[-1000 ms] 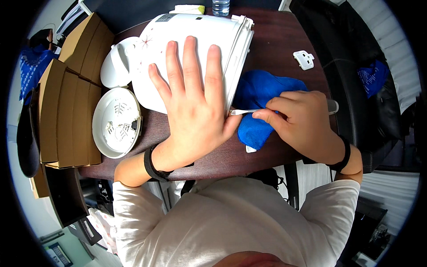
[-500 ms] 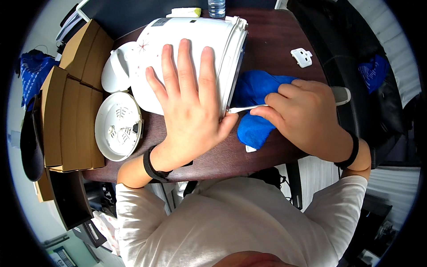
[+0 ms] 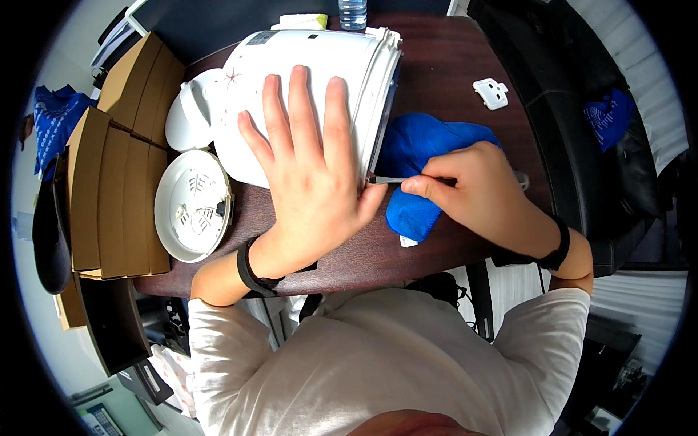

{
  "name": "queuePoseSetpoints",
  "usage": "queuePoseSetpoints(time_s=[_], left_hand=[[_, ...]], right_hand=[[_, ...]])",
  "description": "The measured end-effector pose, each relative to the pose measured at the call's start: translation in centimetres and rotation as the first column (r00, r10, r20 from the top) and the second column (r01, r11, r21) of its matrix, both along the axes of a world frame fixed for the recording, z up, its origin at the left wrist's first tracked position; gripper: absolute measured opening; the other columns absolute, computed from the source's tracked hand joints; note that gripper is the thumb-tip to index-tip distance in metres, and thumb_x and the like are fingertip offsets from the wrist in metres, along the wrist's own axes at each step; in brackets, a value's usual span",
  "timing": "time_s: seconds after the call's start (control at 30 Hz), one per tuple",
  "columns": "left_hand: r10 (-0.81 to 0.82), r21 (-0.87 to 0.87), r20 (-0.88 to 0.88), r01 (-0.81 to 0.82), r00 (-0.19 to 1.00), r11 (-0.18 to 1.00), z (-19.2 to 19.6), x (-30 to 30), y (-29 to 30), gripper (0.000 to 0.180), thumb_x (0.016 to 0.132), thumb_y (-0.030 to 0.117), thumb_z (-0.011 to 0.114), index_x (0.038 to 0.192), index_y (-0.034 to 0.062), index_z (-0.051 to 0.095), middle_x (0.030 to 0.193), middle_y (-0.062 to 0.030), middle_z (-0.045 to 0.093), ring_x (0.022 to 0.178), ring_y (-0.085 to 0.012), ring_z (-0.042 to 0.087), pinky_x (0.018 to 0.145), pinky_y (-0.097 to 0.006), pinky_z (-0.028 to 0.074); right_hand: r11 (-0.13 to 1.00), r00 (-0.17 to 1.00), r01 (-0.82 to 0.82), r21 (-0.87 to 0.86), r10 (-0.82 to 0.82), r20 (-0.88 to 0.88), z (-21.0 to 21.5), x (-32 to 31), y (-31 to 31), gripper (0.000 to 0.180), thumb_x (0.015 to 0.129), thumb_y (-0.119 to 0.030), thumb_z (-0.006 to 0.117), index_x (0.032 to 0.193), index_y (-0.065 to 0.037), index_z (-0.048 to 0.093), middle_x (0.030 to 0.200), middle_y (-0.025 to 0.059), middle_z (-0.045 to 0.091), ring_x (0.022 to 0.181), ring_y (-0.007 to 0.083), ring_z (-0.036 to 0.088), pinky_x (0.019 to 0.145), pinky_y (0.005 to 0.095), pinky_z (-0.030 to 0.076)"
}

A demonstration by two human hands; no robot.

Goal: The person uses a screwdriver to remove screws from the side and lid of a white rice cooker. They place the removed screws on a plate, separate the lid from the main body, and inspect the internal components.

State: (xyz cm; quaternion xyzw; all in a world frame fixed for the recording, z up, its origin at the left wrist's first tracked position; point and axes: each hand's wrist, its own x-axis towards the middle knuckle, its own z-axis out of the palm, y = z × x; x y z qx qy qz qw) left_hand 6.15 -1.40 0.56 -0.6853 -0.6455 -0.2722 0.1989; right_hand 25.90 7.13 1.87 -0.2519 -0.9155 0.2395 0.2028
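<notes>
My left hand [image 3: 309, 174] lies flat with its fingers spread wide on the side of a white, rounded plastic cooker body [image 3: 291, 94], which lies tipped on its side in the upper middle of the frame on the dark brown wooden tabletop [image 3: 451, 73]. My right hand [image 3: 483, 196], just right of centre, pinches a thin silvery metal tool [image 3: 389, 179] between thumb and fingers; the tool's tip meets the cooker's rim just beside my left thumb. Under and behind my right hand sits a crumpled blue cloth [image 3: 422, 145], touching the cooker's open end. I see a black band on each wrist.

Left of the cooker, a round white plastic inner lid [image 3: 193, 205] lies flat near the tabletop's edge, and a white plastic outer lid [image 3: 185, 109] rests above it against the cooker. Further left, brown cardboard boxes [image 3: 116, 182] stand stacked. In the upper right of the tabletop, well apart from my hands, lies a small white plastic clip part [image 3: 490, 94]. At the top edge stands a clear plastic bottle [image 3: 352, 13].
</notes>
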Motion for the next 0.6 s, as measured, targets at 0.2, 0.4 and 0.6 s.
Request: queuePoseSetpoints(time_s=[0.2, 0.4, 0.6], left_hand=[[-0.031, 0.05, 0.013, 0.03, 0.999, 0.998, -0.3, 0.0, 0.1, 0.105, 0.053, 0.026, 0.078, 0.145, -0.0041, 0.037, 0.15, -0.0373, 0.025, 0.139, -0.0584, 0.021, 0.1, -0.078, 0.014], [-0.014, 0.039, 0.01, 0.014, 1.0, 0.999, -0.2, -0.1, 0.1, 0.104, 0.056, 0.028, 0.076, 0.147, -0.0031, 0.034, 0.151, -0.0359, 0.026, 0.14, -0.0572, 0.021, 0.103, -0.076, 0.013], [0.006, -0.009, -0.014, -0.006, 1.0, 1.0, 0.0, -0.2, 0.1, 0.101, 0.063, 0.031, 0.071, 0.149, -0.0024, 0.031, 0.153, -0.0335, 0.025, 0.142, -0.0544, 0.02, 0.109, -0.071, 0.011]], right_hand=[[0.538, 0.996, 0.022, -0.843, 0.065, 0.068, -0.6, -0.1, 0.8, 0.043, 0.096, -0.036, 0.065, 0.073, -0.001, 0.065, 0.054, -0.0023, 0.049, 0.047, 0.0063, 0.042, 0.045, 0.0257, 0.034], [-0.173, 0.996, 0.02, -0.985, 0.085, 0.005, -1.7, -0.1, 0.3, 0.046, 0.104, -0.041, 0.051, 0.075, -0.005, 0.056, 0.053, -0.003, 0.039, 0.044, 0.0068, 0.033, 0.044, 0.0254, 0.029], [0.092, 0.992, 0.032, -0.995, 0.117, 0.043, -0.8, 0.4, 0.1, 0.046, 0.101, -0.042, 0.055, 0.071, -0.007, 0.059, 0.052, -0.0027, 0.045, 0.043, 0.0074, 0.04, 0.041, 0.0266, 0.032]])
